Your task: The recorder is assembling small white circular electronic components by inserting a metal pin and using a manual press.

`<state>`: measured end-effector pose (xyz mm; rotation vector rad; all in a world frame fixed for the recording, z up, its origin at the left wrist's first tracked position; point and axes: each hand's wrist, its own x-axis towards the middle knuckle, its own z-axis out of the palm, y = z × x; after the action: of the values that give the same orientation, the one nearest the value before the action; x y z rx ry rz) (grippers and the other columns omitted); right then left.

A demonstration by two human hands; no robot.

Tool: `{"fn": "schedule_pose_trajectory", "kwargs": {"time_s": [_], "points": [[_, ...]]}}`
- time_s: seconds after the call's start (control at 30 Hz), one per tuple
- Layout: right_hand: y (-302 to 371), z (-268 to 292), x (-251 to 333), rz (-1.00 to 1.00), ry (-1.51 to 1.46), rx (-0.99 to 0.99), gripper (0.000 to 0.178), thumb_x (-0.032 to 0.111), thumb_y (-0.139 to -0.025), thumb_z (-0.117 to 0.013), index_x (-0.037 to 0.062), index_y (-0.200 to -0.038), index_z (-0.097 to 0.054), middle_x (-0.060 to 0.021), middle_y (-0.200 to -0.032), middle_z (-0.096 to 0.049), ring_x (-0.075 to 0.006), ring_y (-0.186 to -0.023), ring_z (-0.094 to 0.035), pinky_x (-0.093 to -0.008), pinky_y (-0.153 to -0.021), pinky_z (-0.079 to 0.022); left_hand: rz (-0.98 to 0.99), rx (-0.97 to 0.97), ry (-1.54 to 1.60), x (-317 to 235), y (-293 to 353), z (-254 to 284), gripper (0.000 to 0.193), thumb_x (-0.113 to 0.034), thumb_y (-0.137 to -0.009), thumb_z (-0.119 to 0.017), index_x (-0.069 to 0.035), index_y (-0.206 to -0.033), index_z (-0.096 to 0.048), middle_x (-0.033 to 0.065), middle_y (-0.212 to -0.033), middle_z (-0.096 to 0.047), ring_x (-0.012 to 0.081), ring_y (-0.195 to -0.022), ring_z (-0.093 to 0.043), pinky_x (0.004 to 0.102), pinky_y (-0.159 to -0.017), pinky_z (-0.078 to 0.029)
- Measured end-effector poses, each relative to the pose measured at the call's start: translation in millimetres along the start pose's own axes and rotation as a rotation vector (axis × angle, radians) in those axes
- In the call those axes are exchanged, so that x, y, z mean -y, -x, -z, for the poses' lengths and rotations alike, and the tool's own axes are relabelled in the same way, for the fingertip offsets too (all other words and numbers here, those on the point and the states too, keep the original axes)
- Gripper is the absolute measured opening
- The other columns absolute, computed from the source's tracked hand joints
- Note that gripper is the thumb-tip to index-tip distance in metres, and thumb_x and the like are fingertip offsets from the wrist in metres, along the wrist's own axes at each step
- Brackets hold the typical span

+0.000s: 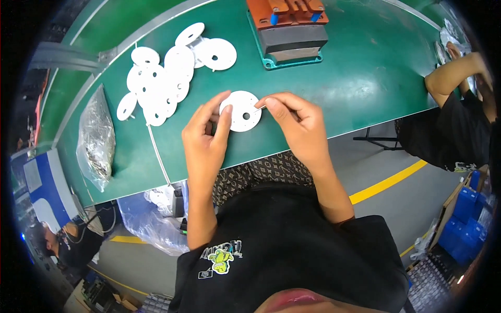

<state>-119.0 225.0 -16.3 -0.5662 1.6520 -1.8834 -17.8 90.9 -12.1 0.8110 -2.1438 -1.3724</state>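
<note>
My left hand (206, 122) grips the left edge of a white round disc (241, 123) with a dark hole near its middle, thumb on its face. At the disc's right edge, my right hand (296, 117) pinches a small thin pin-like piece (258, 109) between thumb and forefinger. The piece points at the disc's face; whether it touches is too small to tell. Left of my hands lies a loose heap of similar white discs (151, 86), some overlapping and some tilted on short stems.
An orange and grey fixture (292, 39) on a teal base stands at the back of the green table (360, 78). A clear plastic bag of small parts (97, 138) lies far left. A cable (157, 154) crosses the near edge. Another person's arm (454, 73) rests at the far right.
</note>
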Motion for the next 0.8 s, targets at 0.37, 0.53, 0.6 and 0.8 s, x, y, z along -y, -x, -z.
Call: {"fn": "schedule_pose_trajectory", "kwargs": {"time_s": [0.37, 0.53, 0.6, 0.8], "points": [[4, -6, -18, 0.456, 0.550, -0.086, 0.005, 0.005, -0.083, -0.066, 0.0001, -0.085, -0.066, -0.0105, -0.074, -0.064, -0.0239, -0.061, -0.060, -0.0303, -0.053, -0.045, -0.012, 0.007, 0.046, 7, 1, 0, 0.023, -0.006, -0.087, -0.066, -0.004, -0.109, -0.067, 0.0007, -0.072, -0.050, 0.0054, -0.059, -0.040, 0.0225, -0.050, -0.031], [5, -6, -14, 0.652, 0.746, -0.040, 0.007, 0.006, -0.079, -0.070, 0.0021, -0.082, -0.064, -0.0078, -0.071, -0.062, -0.0235, -0.057, -0.057, -0.0326, -0.050, -0.043, -0.044, -0.003, 0.025, 6, 2, 0, 0.023, -0.006, -0.087, -0.065, -0.004, -0.110, -0.067, 0.0010, -0.070, -0.048, 0.0060, -0.059, -0.039, 0.0231, -0.050, -0.031], [5, -6, -16, 0.680, 0.747, -0.053, 0.009, 0.006, -0.077, -0.071, 0.0029, -0.082, -0.064, -0.0068, -0.070, -0.061, -0.0225, -0.056, -0.055, -0.0330, -0.048, -0.042, -0.046, -0.002, 0.020, 5, 1, 0, 0.023, -0.006, -0.087, -0.065, -0.004, -0.109, -0.067, 0.0011, -0.070, -0.048, 0.0061, -0.059, -0.039, 0.0232, -0.050, -0.031], [5, -8, -19, 0.708, 0.753, -0.059, 0.009, 0.006, -0.077, -0.071, 0.0027, -0.082, -0.064, -0.0068, -0.071, -0.062, -0.0219, -0.056, -0.056, -0.0322, -0.048, -0.042, -0.055, -0.009, 0.001, 5, 1, 0, 0.023, -0.006, -0.087, -0.065, -0.004, -0.109, -0.067, 0.0012, -0.071, -0.049, 0.0063, -0.059, -0.040, 0.0233, -0.050, -0.031]]}}
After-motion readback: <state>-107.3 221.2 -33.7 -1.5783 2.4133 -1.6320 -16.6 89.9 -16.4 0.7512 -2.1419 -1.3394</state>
